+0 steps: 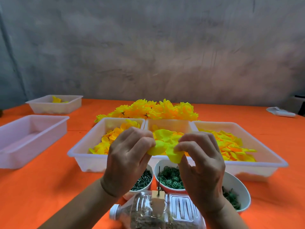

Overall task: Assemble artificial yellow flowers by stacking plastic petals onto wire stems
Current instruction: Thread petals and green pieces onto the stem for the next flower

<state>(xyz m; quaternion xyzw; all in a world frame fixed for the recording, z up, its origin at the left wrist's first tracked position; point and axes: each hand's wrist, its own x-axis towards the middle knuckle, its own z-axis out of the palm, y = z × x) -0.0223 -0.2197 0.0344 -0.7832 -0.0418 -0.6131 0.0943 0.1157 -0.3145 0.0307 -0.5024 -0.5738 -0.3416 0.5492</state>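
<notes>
Left hand (pixel 127 156) fingers pinch a yellow petal (pixel 159 147); right hand (pixel 200 160) fingers pinch its other edge, just above the wire stem (pixel 159 180) at 6 o'clock. Step looks like separating/opening the petal. Next: centre its hole over the stem tip, push down. Petal trays (pixel 82 156) at 12.

left bowl (pixel 145 177) half hidden, bottle (pixel 158 212) cropped

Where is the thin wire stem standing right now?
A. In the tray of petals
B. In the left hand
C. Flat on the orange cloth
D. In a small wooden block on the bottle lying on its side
D: the stem rises upright from the block atop the bottle, below both hands.
</notes>
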